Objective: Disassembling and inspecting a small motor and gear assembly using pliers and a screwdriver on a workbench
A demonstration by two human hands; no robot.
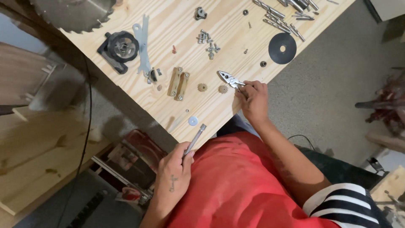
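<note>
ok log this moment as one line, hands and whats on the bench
left hand: holds metal rod | right hand: grips pliers | near: two small gears, white washer | bench: black disc

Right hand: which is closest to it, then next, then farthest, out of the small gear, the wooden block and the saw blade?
From the right hand, in the head view:
1. Small gear, just beside the pliers the hand holds.
2. Wooden block, further along the table, past a second gear.
3. Saw blade, at the table's far corner.
</note>
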